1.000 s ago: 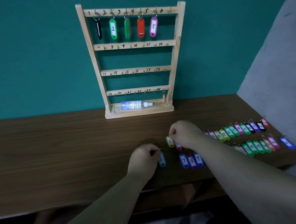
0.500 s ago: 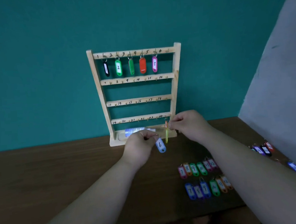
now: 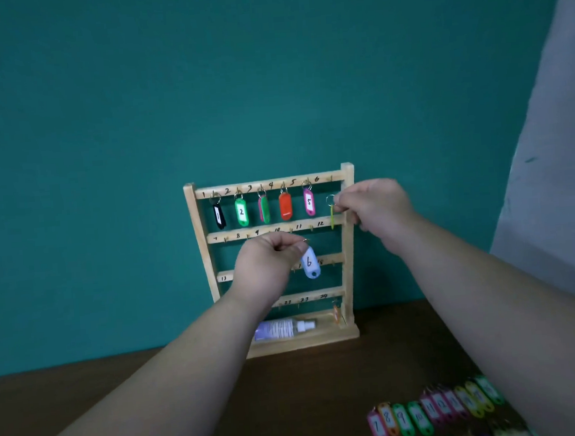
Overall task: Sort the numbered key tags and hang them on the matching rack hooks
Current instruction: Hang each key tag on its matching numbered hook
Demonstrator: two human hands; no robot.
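Two hands work at the wooden rack [image 3: 352, 247]. The right hand [image 3: 372, 208] pinches a yellow tag [image 3: 332, 216] by its ring beside the rack's empty sixth hook, likely to hang it. The left hand [image 3: 265, 267] pinches a blue 6 tag [image 3: 309, 262] before the middle rails, seemingly in reserve.

Left hand [image 3: 265, 265] hides most numerals on the rack's third rail [image 3: 330, 259]. Yellow-green tag [image 3: 332, 217] hangs edge-on, its number unreadable. Row of tags [image 3: 432, 412] on the table is blurred, its lower tags cut by the frame's bottom edge.
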